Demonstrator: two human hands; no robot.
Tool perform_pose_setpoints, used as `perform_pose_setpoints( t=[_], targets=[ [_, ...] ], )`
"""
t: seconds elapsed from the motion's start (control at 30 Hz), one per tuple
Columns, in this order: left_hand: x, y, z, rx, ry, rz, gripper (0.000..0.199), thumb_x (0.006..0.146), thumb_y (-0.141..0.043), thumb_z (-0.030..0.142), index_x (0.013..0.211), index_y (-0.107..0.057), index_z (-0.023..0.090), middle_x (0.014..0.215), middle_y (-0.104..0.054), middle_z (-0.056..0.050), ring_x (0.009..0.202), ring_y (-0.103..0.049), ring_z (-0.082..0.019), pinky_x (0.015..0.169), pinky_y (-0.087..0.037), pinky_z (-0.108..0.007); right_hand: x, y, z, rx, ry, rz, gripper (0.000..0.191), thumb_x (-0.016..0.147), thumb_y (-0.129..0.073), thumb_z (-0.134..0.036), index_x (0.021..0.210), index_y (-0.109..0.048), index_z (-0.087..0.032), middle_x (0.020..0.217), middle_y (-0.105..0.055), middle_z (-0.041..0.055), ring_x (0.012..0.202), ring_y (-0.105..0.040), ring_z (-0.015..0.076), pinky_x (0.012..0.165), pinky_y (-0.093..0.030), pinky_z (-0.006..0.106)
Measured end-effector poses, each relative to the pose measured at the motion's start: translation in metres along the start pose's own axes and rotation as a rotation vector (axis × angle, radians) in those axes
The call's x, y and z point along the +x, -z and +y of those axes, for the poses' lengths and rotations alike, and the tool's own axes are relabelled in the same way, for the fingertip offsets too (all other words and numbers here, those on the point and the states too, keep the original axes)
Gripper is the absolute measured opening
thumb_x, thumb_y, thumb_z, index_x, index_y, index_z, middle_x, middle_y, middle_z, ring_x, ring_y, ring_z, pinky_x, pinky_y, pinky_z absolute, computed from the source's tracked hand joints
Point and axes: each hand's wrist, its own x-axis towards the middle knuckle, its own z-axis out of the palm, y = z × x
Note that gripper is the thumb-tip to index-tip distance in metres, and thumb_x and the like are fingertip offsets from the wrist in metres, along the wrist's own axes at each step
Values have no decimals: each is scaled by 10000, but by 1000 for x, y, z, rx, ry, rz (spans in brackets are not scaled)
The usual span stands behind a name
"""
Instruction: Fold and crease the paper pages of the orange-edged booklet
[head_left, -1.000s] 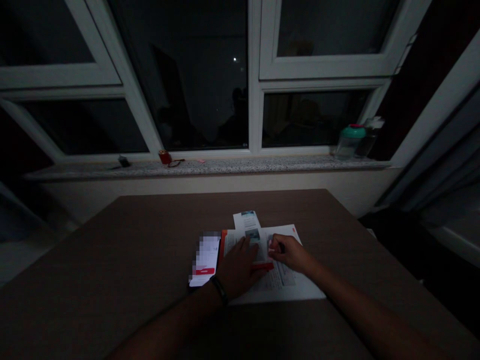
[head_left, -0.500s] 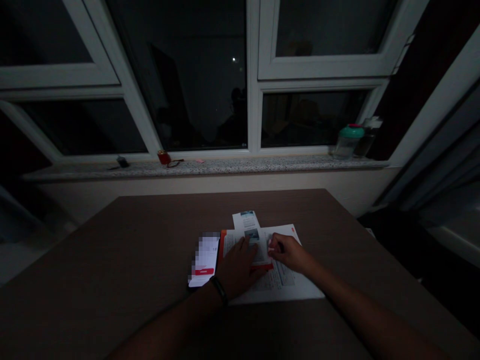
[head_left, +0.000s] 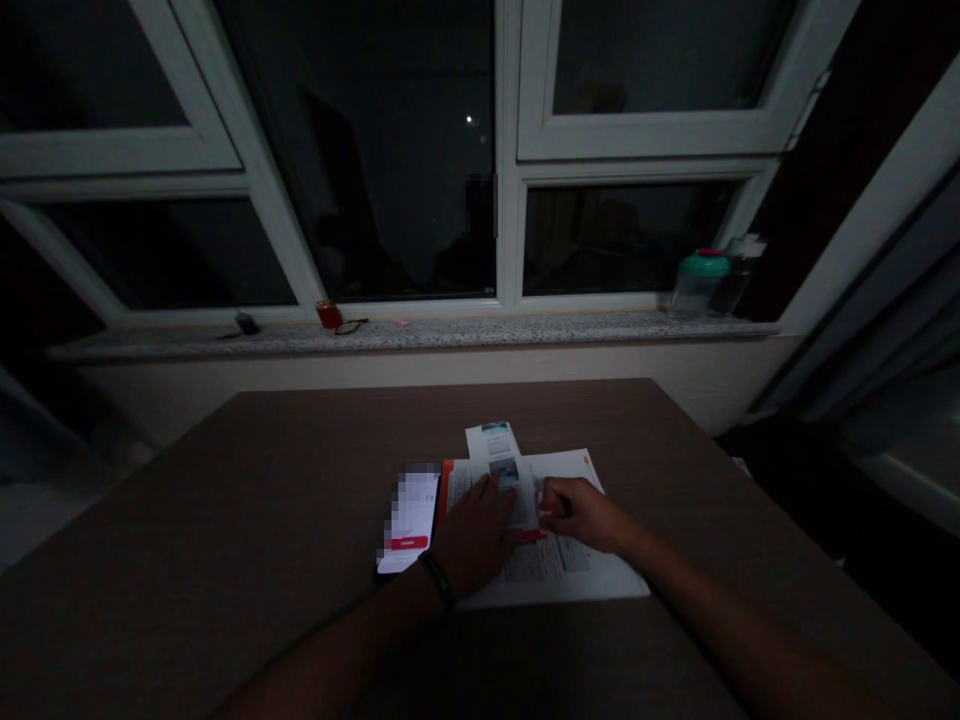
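Note:
My left hand (head_left: 474, 535) lies flat, fingers spread, over a narrow printed paper strip (head_left: 493, 443) and the sheets under it. The strip's upper end sticks out past the sheets and shows small pictures. Beneath is a white printed sheet (head_left: 600, 575) with a red-edged page (head_left: 448, 485) on top of it. At the strip's right edge my right hand (head_left: 581, 512) is closed in a pinch. Something small and pale shows at its fingertips, too dark to name. Left of the papers is a lit phone (head_left: 409, 525), next to my left wrist, its screen partly blurred.
The brown table (head_left: 225, 500) stands before a window with a speckled stone sill (head_left: 465, 331). A teal-lidded container (head_left: 701, 280) and a clear bottle (head_left: 739, 270) stand at the sill's right. A small red object (head_left: 328, 315) and a dark one (head_left: 246, 323) sit at the left.
My right hand has shifted slightly down, toward me, along the strip's right edge, still pinched. My left hand and the phone have stayed in place.

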Motion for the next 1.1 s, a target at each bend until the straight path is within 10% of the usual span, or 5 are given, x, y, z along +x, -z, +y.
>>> perform_pose_setpoints(
  t=[0.2, 0.47, 0.63, 1.1],
  targets=[
    [-1, -4, -4, -24, -17, 41, 480, 933, -559, 455, 1341, -450, 227, 1490, -386, -144, 1364, -380, -350, 1072, -387, -538, 8, -1, 0, 0, -5, 132, 176, 762, -670, -201, 713, -501, -194, 615, -493, -55, 565, -450, 111, 523, -316, 208],
    [1, 7, -1, -28, -25, 22, 445, 949, -520, 451, 1327, -470, 220, 1445, -424, -145, 1318, -409, -347, 1047, -392, -520, -3, 2, -1, 78, 1, -67, 202, 741, -724, -269, 706, -542, -188, 625, -526, -45, 563, -451, 107, 508, -324, 201],
    [4, 14, 1, 33, -35, 15, 379, 938, -506, 295, 1316, -497, 268, 1282, -522, -101, 1154, -491, -317, 959, -431, -494, -4, 1, -1, 66, 14, 151, 218, 789, -687, -301, 704, -519, -191, 634, -518, -37, 565, -442, 109, 518, -330, 210],
    [1, 11, 5, -18, -86, 44, 589, 863, -598, 572, 1313, -485, 208, 1338, -498, -118, 1199, -455, -342, 989, -406, -503, -3, -1, -6, -60, 109, 137, 114, 810, -647, -217, 764, -544, -200, 838, -645, 15, 664, -536, 132, 602, -407, 236]
  ],
)
